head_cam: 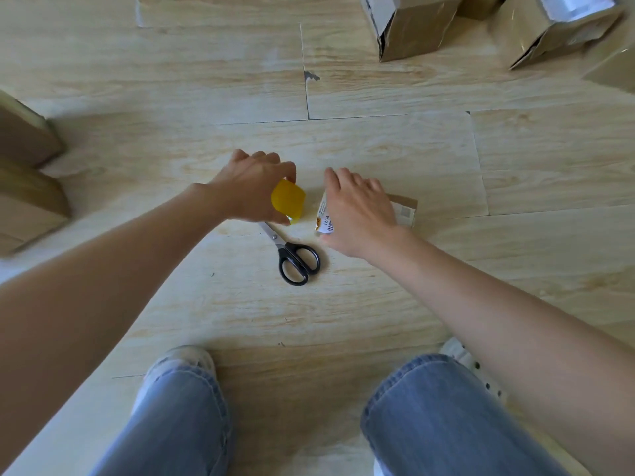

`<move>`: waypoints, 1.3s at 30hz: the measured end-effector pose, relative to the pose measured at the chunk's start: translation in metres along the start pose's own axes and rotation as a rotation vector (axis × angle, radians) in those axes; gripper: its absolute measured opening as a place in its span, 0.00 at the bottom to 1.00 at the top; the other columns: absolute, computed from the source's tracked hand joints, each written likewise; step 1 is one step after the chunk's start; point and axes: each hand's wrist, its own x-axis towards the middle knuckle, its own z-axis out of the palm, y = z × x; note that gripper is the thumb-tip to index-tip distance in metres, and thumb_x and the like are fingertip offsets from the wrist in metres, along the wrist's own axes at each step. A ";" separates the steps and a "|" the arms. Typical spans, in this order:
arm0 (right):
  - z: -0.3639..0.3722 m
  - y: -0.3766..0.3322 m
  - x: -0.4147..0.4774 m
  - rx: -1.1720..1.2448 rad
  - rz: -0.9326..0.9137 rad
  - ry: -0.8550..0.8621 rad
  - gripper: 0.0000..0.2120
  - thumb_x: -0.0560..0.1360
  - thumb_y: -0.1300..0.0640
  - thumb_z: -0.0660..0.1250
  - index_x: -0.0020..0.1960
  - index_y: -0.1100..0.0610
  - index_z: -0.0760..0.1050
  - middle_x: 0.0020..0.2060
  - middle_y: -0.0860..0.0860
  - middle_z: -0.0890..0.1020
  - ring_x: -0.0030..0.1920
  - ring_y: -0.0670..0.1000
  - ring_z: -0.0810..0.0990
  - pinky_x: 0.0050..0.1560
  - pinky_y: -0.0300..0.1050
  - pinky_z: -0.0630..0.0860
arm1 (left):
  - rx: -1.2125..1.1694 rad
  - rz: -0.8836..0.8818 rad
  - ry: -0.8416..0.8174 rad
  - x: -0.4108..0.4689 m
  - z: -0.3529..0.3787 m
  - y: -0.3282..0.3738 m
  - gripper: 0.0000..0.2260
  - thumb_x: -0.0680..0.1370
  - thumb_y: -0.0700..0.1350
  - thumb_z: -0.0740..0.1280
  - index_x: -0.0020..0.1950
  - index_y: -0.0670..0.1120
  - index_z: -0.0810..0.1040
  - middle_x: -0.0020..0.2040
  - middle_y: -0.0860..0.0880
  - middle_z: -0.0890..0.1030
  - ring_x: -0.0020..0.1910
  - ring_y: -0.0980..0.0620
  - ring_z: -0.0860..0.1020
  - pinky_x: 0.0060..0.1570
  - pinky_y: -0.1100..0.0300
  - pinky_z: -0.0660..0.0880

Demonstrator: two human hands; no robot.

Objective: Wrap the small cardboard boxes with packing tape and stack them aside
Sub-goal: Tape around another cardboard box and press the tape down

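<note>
My left hand (pixel 252 187) grips a yellow roll of packing tape (pixel 288 200) just above the floor at the centre of the view. Right beside it, my right hand (pixel 357 211) lies over a small cardboard box (pixel 403 209) with a white printed label, fingers curled round its left end. Most of the box is hidden under the hand. Black-handled scissors (pixel 297 257) lie on the wood floor just below both hands, their blades pointing up toward the tape.
Tape-wrapped cardboard boxes (pixel 412 25) stand at the back right, with another (pixel 553 29) beside them. More brown boxes (pixel 27 173) sit at the left edge. My knees in blue jeans (pixel 185 417) and white shoes fill the bottom of the view.
</note>
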 end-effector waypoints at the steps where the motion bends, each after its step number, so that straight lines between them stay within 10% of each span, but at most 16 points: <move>1: -0.002 0.000 0.001 -0.005 0.011 -0.007 0.38 0.71 0.48 0.73 0.71 0.63 0.59 0.64 0.58 0.69 0.63 0.58 0.70 0.58 0.49 0.66 | -0.036 0.001 0.004 -0.003 -0.001 -0.004 0.25 0.67 0.59 0.74 0.60 0.53 0.73 0.50 0.51 0.78 0.53 0.46 0.75 0.55 0.53 0.63; 8: -0.032 0.035 -0.012 0.312 0.021 0.059 0.38 0.61 0.56 0.80 0.66 0.59 0.65 0.61 0.54 0.69 0.56 0.55 0.73 0.45 0.43 0.65 | -0.412 0.031 0.055 -0.018 -0.034 -0.003 0.24 0.64 0.59 0.77 0.56 0.57 0.73 0.43 0.58 0.78 0.45 0.50 0.76 0.39 0.60 0.71; 13: -0.049 0.049 -0.031 0.380 0.081 0.174 0.41 0.62 0.55 0.79 0.70 0.53 0.65 0.62 0.53 0.72 0.58 0.55 0.73 0.56 0.47 0.66 | -0.438 0.096 0.064 -0.020 -0.074 0.007 0.30 0.62 0.71 0.69 0.62 0.66 0.72 0.55 0.63 0.77 0.55 0.55 0.74 0.52 0.58 0.73; 26: -0.054 0.041 -0.038 0.773 0.059 0.255 0.39 0.58 0.49 0.82 0.64 0.47 0.68 0.52 0.44 0.78 0.50 0.48 0.78 0.51 0.46 0.77 | 0.124 0.135 0.106 -0.031 -0.102 0.005 0.34 0.66 0.75 0.51 0.67 0.61 0.69 0.53 0.50 0.82 0.54 0.47 0.77 0.58 0.56 0.62; 33: -0.063 0.041 -0.040 0.792 0.028 0.165 0.39 0.55 0.44 0.79 0.62 0.41 0.65 0.52 0.42 0.78 0.50 0.46 0.78 0.50 0.43 0.76 | 0.011 0.098 0.144 -0.053 -0.100 0.001 0.34 0.64 0.73 0.59 0.65 0.59 0.67 0.42 0.50 0.78 0.39 0.50 0.69 0.46 0.60 0.56; 39: -0.052 0.032 -0.036 0.802 0.054 0.156 0.40 0.57 0.52 0.82 0.61 0.43 0.63 0.52 0.43 0.76 0.51 0.48 0.77 0.46 0.45 0.76 | -0.003 0.121 0.180 -0.064 -0.090 -0.020 0.30 0.68 0.68 0.67 0.68 0.60 0.70 0.51 0.50 0.81 0.48 0.48 0.76 0.52 0.57 0.61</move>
